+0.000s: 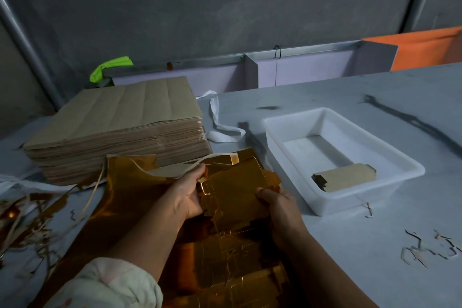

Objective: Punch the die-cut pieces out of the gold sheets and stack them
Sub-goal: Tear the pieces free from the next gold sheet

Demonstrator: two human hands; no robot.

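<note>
both hands hold one gold die-cut piece just above the middle of the table, nearer its near edge than its far one. the left hand grasps the piece's left side, fingers curled under it and thumb on top. the right hand pinches its right near corner, thumb pressed on the upper face. the piece is tilted, its gold face up, with notched tabs along its edges.

under the hands lies a gold sheet, spread from the middle of the table down to the near edge, with die-cut lines and torn gaps showing in its lower part. its far left corner is folded over, so the pale back shows.

a tall stack of brown sheets stands at the far left corner of the table, touching the gold sheet's far edge. a white strap curls on the table just right of that stack.

right of the middle sits a white tray, and in its near end lies a small stack of punched pieces, brown back up. thin scrap trimmings lie heaped along the left edge, and a few more scraps lie near the right edge. a pale sleeve covers the left forearm.
</note>
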